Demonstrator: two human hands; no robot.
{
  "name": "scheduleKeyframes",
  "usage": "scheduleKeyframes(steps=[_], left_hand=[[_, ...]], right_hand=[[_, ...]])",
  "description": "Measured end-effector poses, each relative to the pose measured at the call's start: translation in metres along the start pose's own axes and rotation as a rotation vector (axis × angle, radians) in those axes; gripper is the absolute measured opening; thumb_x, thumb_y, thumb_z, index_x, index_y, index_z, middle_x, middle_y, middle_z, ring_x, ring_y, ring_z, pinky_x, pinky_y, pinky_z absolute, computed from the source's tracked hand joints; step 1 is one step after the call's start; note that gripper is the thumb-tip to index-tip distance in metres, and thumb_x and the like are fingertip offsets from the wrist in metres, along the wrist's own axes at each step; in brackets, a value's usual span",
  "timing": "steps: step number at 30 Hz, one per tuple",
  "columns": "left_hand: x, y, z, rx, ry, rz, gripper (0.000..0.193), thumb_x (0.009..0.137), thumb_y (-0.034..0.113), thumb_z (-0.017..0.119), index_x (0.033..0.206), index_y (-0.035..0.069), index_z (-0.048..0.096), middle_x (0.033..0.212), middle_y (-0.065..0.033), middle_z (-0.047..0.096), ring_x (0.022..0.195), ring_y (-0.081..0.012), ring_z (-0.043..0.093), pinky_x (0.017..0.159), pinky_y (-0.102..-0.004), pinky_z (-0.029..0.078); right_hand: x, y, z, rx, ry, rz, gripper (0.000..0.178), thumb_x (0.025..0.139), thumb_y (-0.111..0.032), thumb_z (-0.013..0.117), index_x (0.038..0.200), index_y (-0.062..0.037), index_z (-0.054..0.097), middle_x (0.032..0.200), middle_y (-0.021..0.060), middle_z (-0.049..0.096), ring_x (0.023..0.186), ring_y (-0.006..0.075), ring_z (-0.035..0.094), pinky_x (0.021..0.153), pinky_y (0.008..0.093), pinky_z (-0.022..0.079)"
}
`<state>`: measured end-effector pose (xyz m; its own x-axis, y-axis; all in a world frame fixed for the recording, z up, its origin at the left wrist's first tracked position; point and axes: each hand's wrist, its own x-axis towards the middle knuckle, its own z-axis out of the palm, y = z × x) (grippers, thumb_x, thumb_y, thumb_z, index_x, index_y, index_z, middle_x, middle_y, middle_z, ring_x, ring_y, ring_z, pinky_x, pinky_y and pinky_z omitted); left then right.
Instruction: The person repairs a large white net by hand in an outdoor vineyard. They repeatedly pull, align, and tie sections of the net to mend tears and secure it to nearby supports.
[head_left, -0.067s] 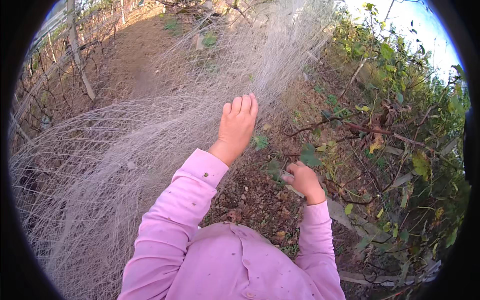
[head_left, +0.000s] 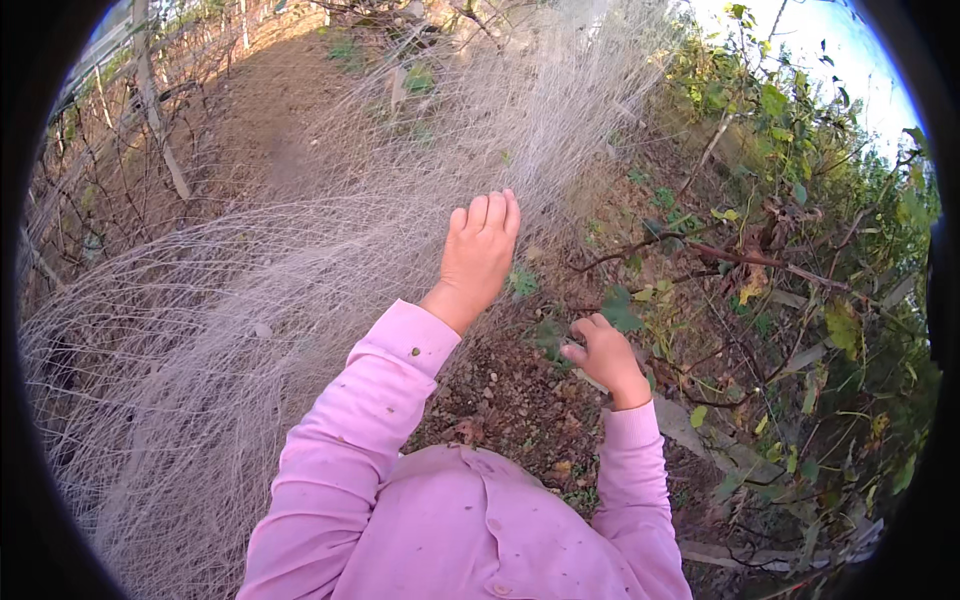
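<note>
A pale, fine-meshed net (head_left: 300, 290) sweeps from the lower left up to the top middle, bunched into loose folds. My left hand (head_left: 481, 245) is closed on the bunched netting near its right edge, its knuckles up and fingertips curled out of sight. Lower and to the right, my right hand (head_left: 607, 360) has its thumb apart from its bent fingers, and nothing shows between them. A green leaf (head_left: 622, 310) is just above that hand. Both forearms are in pink sleeves.
Leafy vines (head_left: 800, 260) with thin brown branches (head_left: 740, 258) fill the right side. A grey post (head_left: 720, 450) slants behind the right wrist. Brown soil with dry leaves (head_left: 510, 400) lies below. Wooden stakes (head_left: 155, 110) and bare stems stand at upper left.
My right thumb and fingers have parted. My left hand has shifted very slightly right, still on the net, and the net's folds have moved a little.
</note>
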<state>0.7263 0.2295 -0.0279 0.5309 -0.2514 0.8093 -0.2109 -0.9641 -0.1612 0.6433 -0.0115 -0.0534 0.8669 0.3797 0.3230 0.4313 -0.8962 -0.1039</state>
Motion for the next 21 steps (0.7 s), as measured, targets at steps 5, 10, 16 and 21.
scheduleKeyframes(steps=[5,10,16,21], left_hand=[[0.0,0.019,-0.004,-0.032,-0.005,0.015,0.051,0.084,0.016,0.055,0.132,0.0,0.053,0.111,-0.0081,0.055,0.101,-0.0212,0.051,0.08,-0.0338,0.042],[0.0,0.031,-0.01,-0.025,-0.024,0.021,0.047,0.085,0.018,0.055,0.129,0.001,0.056,0.113,-0.0096,0.056,0.101,-0.0212,0.051,0.08,-0.0339,0.04],[-0.006,0.026,-0.013,-0.005,-0.118,0.021,0.046,0.085,0.017,0.055,0.128,0.001,0.056,0.115,-0.0101,0.055,0.102,-0.0218,0.05,0.08,-0.0336,0.039],[-0.007,-0.001,-0.013,0.055,-0.072,-0.015,0.05,0.085,0.017,0.054,0.132,-0.002,0.054,0.115,-0.0094,0.055,0.102,-0.021,0.05,0.08,-0.033,0.041]], right_hand=[[0.05,-0.036,-0.042,0.805,0.296,0.058,0.016,0.082,-0.001,0.071,0.098,-0.002,0.067,0.089,0.0082,0.064,0.061,0.0118,0.059,0.057,0.0269,0.047],[0.144,-0.065,-0.059,0.5,0.565,-0.102,0.014,0.082,-0.001,0.07,0.095,-0.0037,0.068,0.091,0.0106,0.066,0.071,0.023,0.066,0.063,0.0338,0.052],[0.193,-0.069,-0.036,0.129,0.561,-0.064,0.02,0.082,-0.001,0.071,0.101,-0.0028,0.065,0.088,0.0095,0.066,0.068,0.018,0.064,0.062,0.032,0.052],[0.151,-0.049,-0.04,1.197,0.508,-0.016,0.003,0.093,-0.001,0.064,0.095,-0.0013,0.062,0.076,-0.0028,0.061,0.061,0.0016,0.053,0.053,0.0196,0.044]])
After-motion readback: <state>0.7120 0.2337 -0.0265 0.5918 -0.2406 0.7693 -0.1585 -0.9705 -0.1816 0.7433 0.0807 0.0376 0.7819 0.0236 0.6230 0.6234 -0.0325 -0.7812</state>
